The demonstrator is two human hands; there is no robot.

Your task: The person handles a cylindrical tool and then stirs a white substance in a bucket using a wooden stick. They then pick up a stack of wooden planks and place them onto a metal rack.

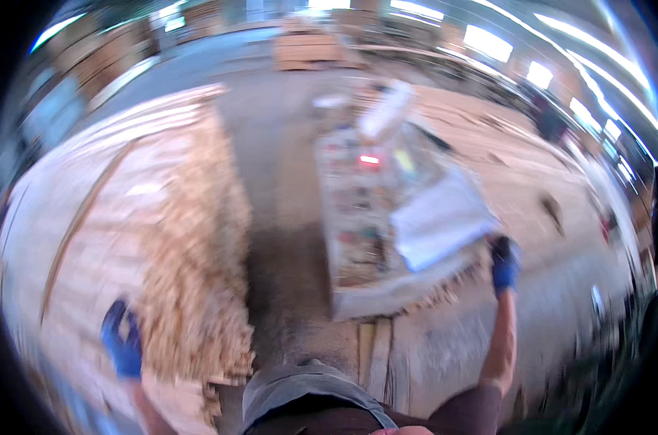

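My left hand (121, 341), in a blue glove with dark fingertips, is over the stack of pale wooden boards (89, 217) at the left. A gap shows between its thumb and fingers, and I see nothing in them. My right hand (504, 266), in a similar glove, is by the near edge of the boards at the right, just beyond the corner of a white sheet (445, 217). Motion blur smears its fingers, so their hold is hidden. The sheet lies on a control panel (347, 210) with a red lit display (369, 159).
Rough, uneven board ends (198, 290) face the aisle (278, 167) between the stack and the panel. More boards (481, 138) spread out at the right, with a dark mark on them. Another wood stack (307, 49) stands far ahead. A grey apron (293, 391) hangs on me.
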